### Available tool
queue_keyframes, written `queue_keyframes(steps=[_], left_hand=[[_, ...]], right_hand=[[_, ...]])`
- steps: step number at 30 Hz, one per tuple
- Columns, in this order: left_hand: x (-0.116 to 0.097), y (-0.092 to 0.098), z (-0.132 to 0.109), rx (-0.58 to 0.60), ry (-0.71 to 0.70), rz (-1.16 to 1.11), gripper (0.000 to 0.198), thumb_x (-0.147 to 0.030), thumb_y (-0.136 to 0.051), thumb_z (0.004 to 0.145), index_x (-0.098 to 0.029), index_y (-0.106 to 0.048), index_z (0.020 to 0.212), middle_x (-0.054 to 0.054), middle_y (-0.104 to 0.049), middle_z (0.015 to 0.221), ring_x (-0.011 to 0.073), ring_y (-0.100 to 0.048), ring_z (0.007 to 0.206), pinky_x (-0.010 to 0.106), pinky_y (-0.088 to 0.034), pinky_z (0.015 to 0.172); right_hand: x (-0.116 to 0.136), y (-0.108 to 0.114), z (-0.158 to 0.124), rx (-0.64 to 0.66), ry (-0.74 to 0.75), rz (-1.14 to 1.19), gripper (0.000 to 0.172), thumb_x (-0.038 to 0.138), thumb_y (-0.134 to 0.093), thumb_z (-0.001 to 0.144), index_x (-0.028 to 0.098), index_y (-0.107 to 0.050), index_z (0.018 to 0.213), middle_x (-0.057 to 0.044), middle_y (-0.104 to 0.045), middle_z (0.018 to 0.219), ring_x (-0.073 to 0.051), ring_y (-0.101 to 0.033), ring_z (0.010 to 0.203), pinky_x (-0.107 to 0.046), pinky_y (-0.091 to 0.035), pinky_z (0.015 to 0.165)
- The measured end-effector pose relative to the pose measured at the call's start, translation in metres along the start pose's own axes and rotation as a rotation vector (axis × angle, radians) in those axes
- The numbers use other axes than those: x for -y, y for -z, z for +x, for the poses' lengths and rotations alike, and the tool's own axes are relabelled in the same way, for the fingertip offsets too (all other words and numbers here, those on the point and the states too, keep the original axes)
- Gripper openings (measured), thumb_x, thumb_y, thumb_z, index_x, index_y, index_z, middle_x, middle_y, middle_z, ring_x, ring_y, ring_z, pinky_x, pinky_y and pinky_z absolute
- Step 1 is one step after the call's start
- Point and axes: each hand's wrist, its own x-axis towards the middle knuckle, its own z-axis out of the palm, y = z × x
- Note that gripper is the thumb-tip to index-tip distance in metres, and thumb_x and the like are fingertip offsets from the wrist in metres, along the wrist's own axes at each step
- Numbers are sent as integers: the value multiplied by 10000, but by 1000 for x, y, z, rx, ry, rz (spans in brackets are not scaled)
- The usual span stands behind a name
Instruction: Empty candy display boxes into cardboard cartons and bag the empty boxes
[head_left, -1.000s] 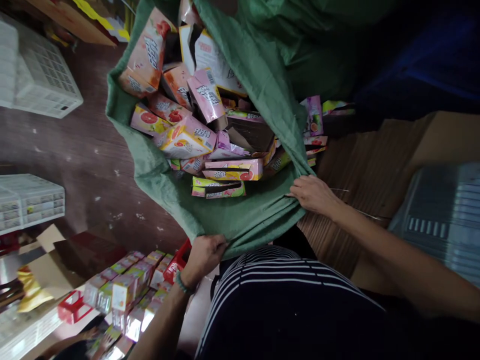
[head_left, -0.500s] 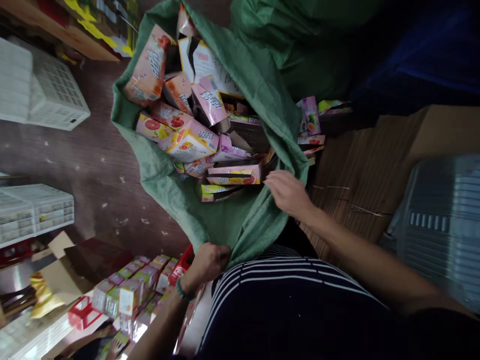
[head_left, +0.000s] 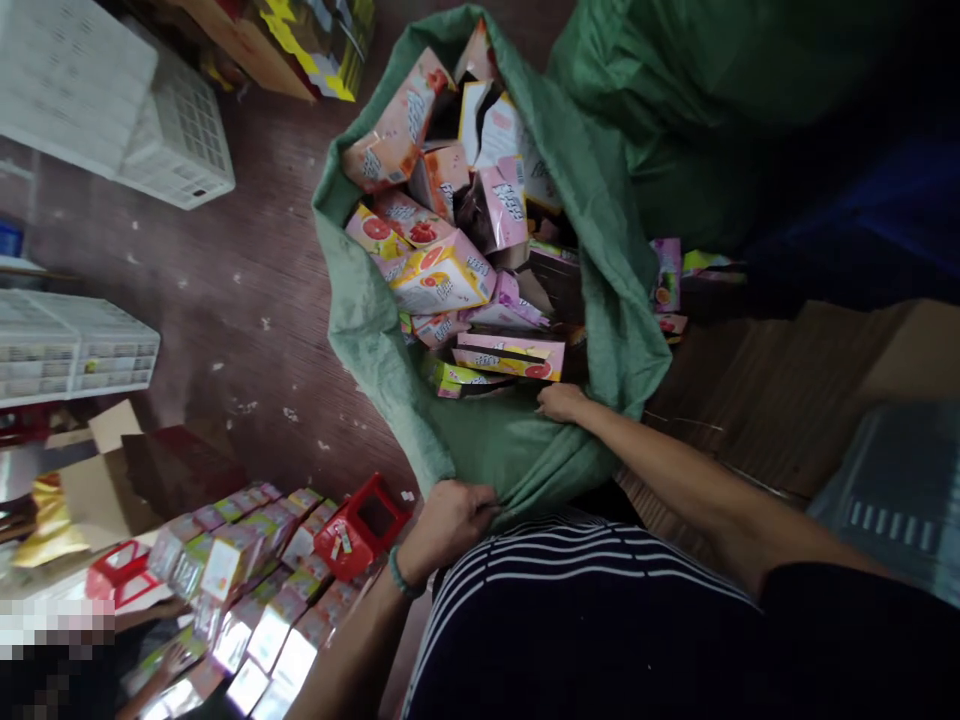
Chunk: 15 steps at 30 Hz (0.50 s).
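A large green cloth sack (head_left: 367,360) stands with its mouth wide, filled with crumpled, printed fruit-drink cartons. My left hand (head_left: 456,515), a beaded bracelet at its wrist, is closed around the near rim of the sack. Inside the mouth, my right hand (head_left: 564,403) lies against the inner cloth with its fingers curled; what they hold, if anything, is hidden. Just beyond those fingers lies a flattened pink carton (head_left: 510,356), with a yellow-green carton (head_left: 466,380) beside it. Farther back are an orange-white carton (head_left: 446,272) and a peach carton (head_left: 401,125).
Left on the floor stand white plastic crates (head_left: 176,120). Rows of small packed cartons (head_left: 240,550) and a red plastic holder (head_left: 364,525) are at lower left, near another person's hand (head_left: 174,660). Another green sack (head_left: 675,90) and stacked cardboard (head_left: 720,370) are on the right.
My right hand has moved from the sack's right side down into its mouth, fingers now more curled. The left hand keeps its grip on the rim. The view has shifted left.
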Motion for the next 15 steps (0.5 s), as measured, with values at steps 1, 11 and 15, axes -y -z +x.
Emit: queue_keyframes(steps=[1, 11, 15], left_hand=[[1, 2, 1, -5, -1, 2, 289, -225, -527, 908, -192, -393, 654, -28, -407, 611, 117, -356, 589, 280, -236, 616], [-12, 16, 14, 126, -62, 94, 285, -143, -496, 898, -195, -373, 645, -44, -320, 566, 114, -309, 536, 271, -215, 584], [-7, -2, 26, 223, -114, 48, 296, -131, -526, 882, -191, -368, 639, -49, -315, 566, 109, -306, 544, 269, -209, 581]], right_hand=[[-4, 4, -9, -28, 23, -1, 298, 308, -548, 1063, 149, -783, 1154, -163, -730, 1239, -279, -678, 1211, -295, -512, 903], [-18, 1, -43, 13, -195, 30, 495, 418, -689, 997, 16, -717, 1285, -265, -686, 1284, -354, -672, 1217, -341, -545, 915], [-12, -14, -26, 63, -161, 51, 288, 240, -678, 1004, 51, -752, 1208, -232, -711, 1242, -302, -676, 1220, -361, -539, 1016]])
